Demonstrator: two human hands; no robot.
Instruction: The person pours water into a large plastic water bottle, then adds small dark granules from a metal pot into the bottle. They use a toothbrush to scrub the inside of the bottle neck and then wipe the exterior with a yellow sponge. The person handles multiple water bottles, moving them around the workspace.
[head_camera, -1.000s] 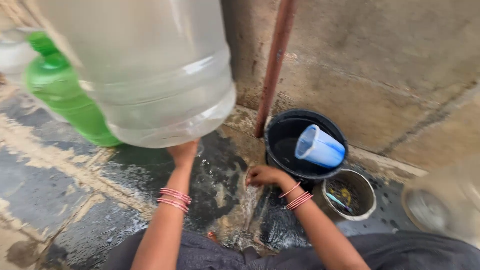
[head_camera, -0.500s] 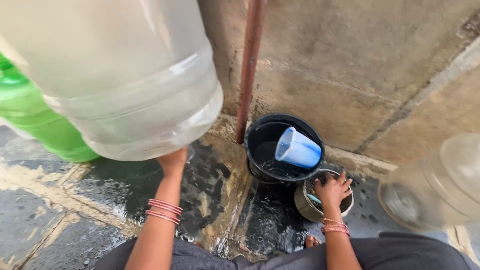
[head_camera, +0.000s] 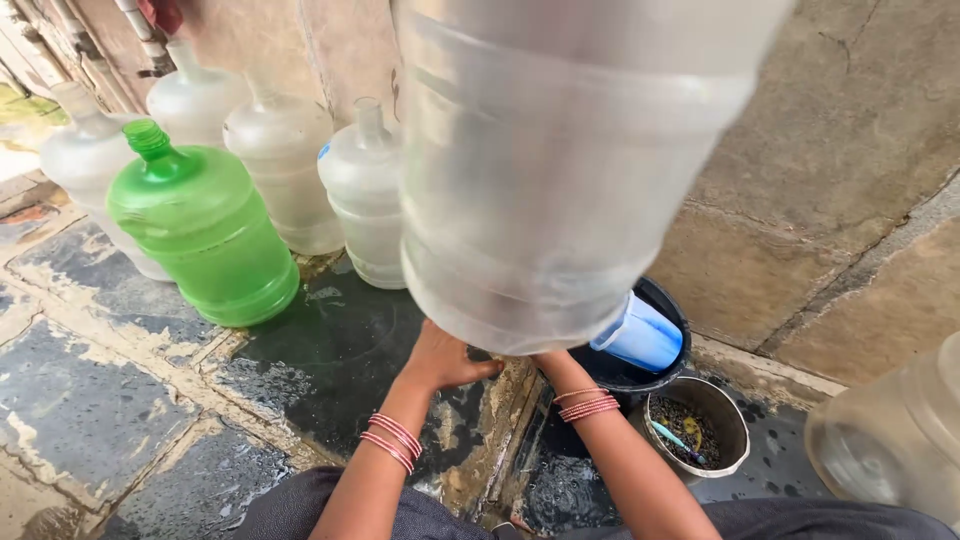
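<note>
A large clear water jug (head_camera: 550, 170) is lifted close to the camera, bottom end toward me. My left hand (head_camera: 440, 362) presses against its lower rim from beneath. My right hand (head_camera: 553, 362) is mostly hidden under the jug's base, its wrist with pink bangles showing. Both hands appear to bear the jug. Behind it a black bucket (head_camera: 668, 310) holds a light blue mug (head_camera: 640, 335).
A green jug (head_camera: 200, 230) and three clear jugs (head_camera: 285, 165) stand along the wall at left. A small metal pot (head_camera: 735, 425) with dark contents sits by the bucket. Another clear jug (head_camera: 895, 440) lies at right. The stone floor is wet.
My right hand left the small pot and went under the jug's base. The view swung, so the jugs at the wall now show.
</note>
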